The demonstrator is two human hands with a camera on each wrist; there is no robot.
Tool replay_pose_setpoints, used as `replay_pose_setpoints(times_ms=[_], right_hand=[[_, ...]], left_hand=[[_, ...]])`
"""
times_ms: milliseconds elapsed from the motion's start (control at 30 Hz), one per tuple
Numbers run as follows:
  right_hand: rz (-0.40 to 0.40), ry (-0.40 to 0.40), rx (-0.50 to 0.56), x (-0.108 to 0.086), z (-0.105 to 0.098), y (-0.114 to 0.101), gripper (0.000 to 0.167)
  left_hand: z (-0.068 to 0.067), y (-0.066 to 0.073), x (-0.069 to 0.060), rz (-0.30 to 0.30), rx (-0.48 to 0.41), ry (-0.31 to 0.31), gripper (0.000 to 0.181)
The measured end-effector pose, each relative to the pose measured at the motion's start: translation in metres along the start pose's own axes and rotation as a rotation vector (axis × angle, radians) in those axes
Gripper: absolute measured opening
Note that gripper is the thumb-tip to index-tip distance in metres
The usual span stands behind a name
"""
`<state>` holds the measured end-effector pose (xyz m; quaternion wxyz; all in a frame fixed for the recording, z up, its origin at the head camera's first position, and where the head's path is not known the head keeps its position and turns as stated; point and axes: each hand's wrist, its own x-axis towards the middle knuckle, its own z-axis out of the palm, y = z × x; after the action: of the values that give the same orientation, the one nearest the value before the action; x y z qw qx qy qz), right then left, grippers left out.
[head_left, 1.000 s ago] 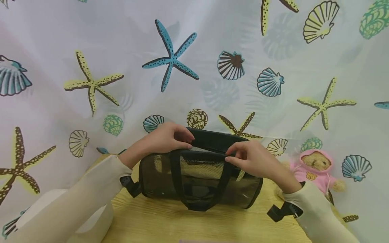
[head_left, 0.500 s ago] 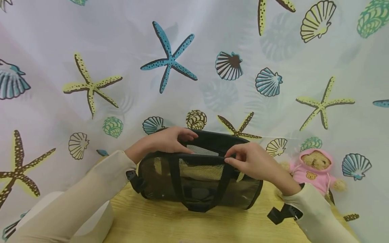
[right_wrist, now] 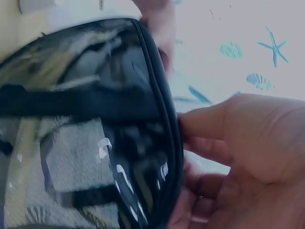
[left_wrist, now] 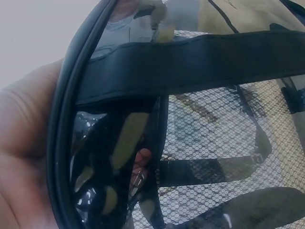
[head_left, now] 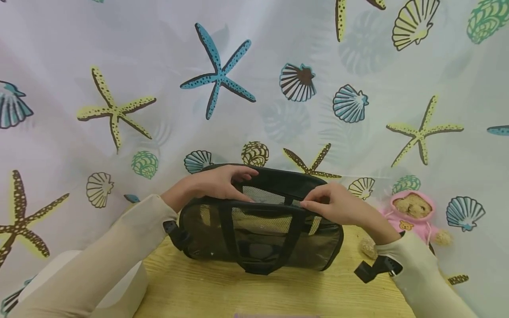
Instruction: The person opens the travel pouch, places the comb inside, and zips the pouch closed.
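A see-through dark duffel bag (head_left: 207, 229) with black trim, mesh panels and two carry handles lies lengthwise on the table. Its top is parted, showing pale mesh inside. My left hand (head_left: 216, 182) is over the left of the opening, thumb against the front rim and fingers reaching loosely over the gap. My right hand (head_left: 338, 204) pinches the rim near the right end of the opening with thumb and forefinger; any zipper pull there is too small to tell. In the right wrist view, that thumb (right_wrist: 205, 123) meets the black piped edge (right_wrist: 164, 109).
A teddy bear (head_left: 413, 221) in a pink hoodie sits right of the bag. A white container (head_left: 127, 291) stands at the left, partly behind my sleeve. Behind hangs a seashell-print curtain (head_left: 254, 123). A pink edge (head_left: 274, 316) shows at the front of the wooden table (head_left: 207, 291).
The bag's opening has widened, baring more mesh. My right hand has shifted slightly right along the rim. My left fingers have straightened a little and moved slightly lower.
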<state>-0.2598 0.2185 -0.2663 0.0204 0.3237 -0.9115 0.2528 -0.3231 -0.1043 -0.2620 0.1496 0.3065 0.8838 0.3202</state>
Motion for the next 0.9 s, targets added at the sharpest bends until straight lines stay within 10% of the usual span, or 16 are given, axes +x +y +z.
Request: replay_pose_setpoints(times_ms=[300,900], right_hand=[[0.119,-0.074,0.015,0.005,-0.008,0.026,0.05],[0.111,-0.101,0.193,0.006,-0.003,0.05,0.104]], left_hand=[[0.001,0.002,-0.001,-0.042,-0.019,-0.009,0.085],[0.002,-0.002,-0.003,-0.014,-0.023,-0.024,0.087]])
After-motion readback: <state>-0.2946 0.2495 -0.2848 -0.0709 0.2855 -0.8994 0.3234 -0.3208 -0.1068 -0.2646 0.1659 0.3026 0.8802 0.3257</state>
